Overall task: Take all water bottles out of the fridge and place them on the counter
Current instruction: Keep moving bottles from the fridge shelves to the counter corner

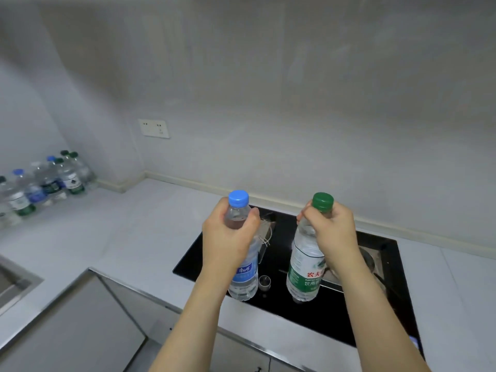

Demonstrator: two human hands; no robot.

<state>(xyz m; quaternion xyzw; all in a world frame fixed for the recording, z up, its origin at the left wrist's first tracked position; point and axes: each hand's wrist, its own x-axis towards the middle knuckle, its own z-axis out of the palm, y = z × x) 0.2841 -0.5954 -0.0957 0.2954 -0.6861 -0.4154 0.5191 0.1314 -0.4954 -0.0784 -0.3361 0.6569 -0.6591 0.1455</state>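
Observation:
My left hand [228, 237] grips the neck of a clear water bottle with a blue cap and blue label [244, 277]. My right hand [332, 229] grips the neck of a bottle with a green cap and green label [304, 272]. Both bottles are upright above the black glass cooktop [357, 312]; I cannot tell if their bases touch it. Several more water bottles [48, 181] stand grouped on the counter [128, 226] at the far left, by the corner wall. The fridge is out of view.
A metal sink edge [16, 283] lies at the lower left. A wall socket [153, 128] sits above the counter. A small round knob [264, 281] shows on the cooktop between the bottles. Cabinet fronts run below the counter edge.

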